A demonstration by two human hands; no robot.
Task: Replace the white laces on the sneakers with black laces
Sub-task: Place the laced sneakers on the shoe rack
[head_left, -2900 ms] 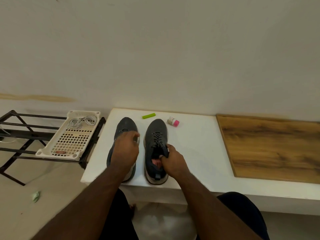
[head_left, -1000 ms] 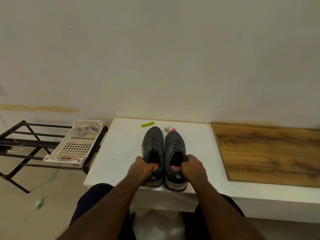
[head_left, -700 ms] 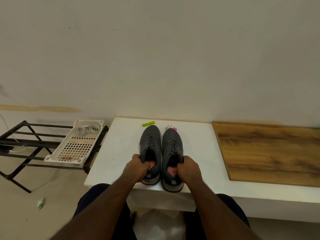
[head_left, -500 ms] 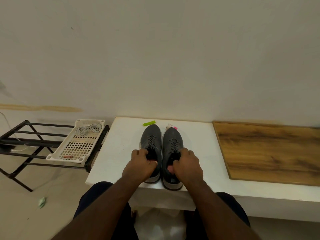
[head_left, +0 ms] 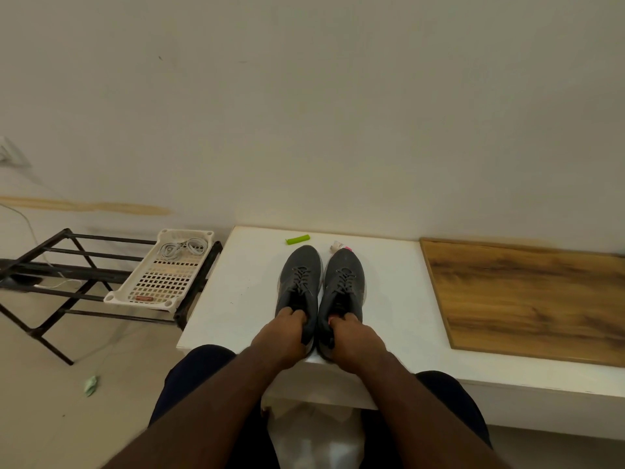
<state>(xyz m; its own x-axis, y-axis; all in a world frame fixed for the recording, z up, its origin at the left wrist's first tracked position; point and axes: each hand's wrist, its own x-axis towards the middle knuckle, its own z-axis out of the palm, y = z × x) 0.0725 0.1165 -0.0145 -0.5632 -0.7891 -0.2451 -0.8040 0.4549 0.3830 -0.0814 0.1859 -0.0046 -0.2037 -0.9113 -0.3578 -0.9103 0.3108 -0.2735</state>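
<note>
Two dark grey sneakers stand side by side, toes toward the wall, on the white table (head_left: 243, 299). Both carry black laces. My left hand (head_left: 282, 340) grips the heel opening of the left sneaker (head_left: 299, 279), fingers curled into it. My right hand (head_left: 355, 340) grips the heel opening of the right sneaker (head_left: 345, 282) the same way. White laces (head_left: 182, 248) lie coiled at the far end of a white perforated tray (head_left: 162, 282) to the left.
The tray rests on a black metal rack (head_left: 67, 265) left of the table. A green stick (head_left: 297, 239) and a small white-and-pink container (head_left: 338, 246) lie behind the toes. A wooden board (head_left: 527, 299) covers the table's right part. The wall stands close behind.
The sneakers were apart, then brought together at the table's middle. My hands went from the shoe sides onto the heel openings and now curl into them. The shoes stay put.
</note>
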